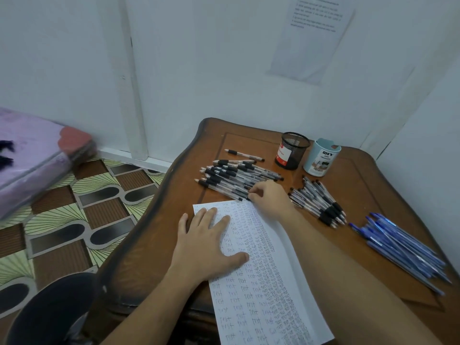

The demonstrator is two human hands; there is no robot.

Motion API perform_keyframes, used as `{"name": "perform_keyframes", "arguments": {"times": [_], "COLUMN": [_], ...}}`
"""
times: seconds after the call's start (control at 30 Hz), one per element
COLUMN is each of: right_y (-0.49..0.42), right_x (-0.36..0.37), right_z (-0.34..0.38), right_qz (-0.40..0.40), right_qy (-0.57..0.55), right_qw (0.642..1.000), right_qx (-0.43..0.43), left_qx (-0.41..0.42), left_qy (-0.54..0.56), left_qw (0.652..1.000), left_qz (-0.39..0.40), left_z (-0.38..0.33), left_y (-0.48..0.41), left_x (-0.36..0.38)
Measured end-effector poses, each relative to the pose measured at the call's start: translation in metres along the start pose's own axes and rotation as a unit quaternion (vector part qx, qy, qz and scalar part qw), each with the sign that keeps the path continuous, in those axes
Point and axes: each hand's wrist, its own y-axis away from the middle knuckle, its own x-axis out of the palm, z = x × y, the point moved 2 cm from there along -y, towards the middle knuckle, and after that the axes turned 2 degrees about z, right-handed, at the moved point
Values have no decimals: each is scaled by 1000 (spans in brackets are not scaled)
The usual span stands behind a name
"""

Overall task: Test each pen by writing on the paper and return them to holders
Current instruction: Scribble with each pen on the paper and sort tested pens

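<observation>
A white sheet of paper, covered in rows of handwritten words, lies on the brown wooden table. My left hand presses flat on its upper left part. My right hand reaches past the sheet's top edge and pinches the end of a clear black-grip pen at the near side of a pile of such pens. A black mesh holder and a pale blue holder stand at the back of the table; no pens show above their rims.
A second bunch of black-grip pens lies right of my right hand. Several blue pens are heaped near the table's right edge. One pen lies alone behind the pile. A patterned floor and a purple bundle are to the left.
</observation>
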Motion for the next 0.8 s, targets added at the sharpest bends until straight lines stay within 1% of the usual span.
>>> {"name": "perform_keyframes", "arguments": {"times": [0.1,0.17,0.23,0.27,0.3,0.33,0.37,0.43,0.47,0.5,0.53,0.57,0.63,0.67,0.7,0.8], "right_y": [0,1,2,3,5,8,12,22,28,35,42,49,60,66,70,82], "right_x": [-1,-4,-13,-19,-26,-33,-40,-55,-61,-66,-71,-74,-76,-75,-74,-67], "right_z": [0,0,-2,-3,-5,-6,-5,-2,-1,-1,-1,-1,-2,-2,-2,-1], "right_qz": [2,-7,-31,-48,-67,-86,-104,-133,-142,-147,-149,-151,-154,-154,-152,-130], "right_qy": [30,20,-47,-108,-192,-293,-396,-563,-621,-663,-692,-708,-720,-717,-707,-657], "right_qw": [1000,1000,998,992,977,947,902,800,756,720,694,679,668,671,682,733], "right_qx": [-6,-10,10,35,68,104,135,157,152,142,131,122,110,108,107,120], "left_qx": [0,-2,-3,-4,-4,-3,-2,-2,-2,-2,-2,-2,-2,-3,-3,-3], "left_qy": [-4,-7,-8,-9,-10,-12,-13,-14,-14,-15,-15,-15,-16,-17,-18,-19], "left_qw": [1000,1000,1000,1000,1000,1000,1000,1000,1000,1000,1000,1000,1000,1000,1000,1000], "left_qz": [8,13,17,20,21,21,21,19,19,20,21,22,23,23,21,20], "left_z": [0,0,0,0,0,0,0,0,0,0,-1,-1,-1,-2,-2,-3], "left_y": [0,-1,0,0,0,0,0,1,1,2,2,2,3,2,3,3], "left_x": [0,-1,-2,-2,-2,-2,-3,-3,-4,-4,-5,-5,-6,-6,-6,-6]}}
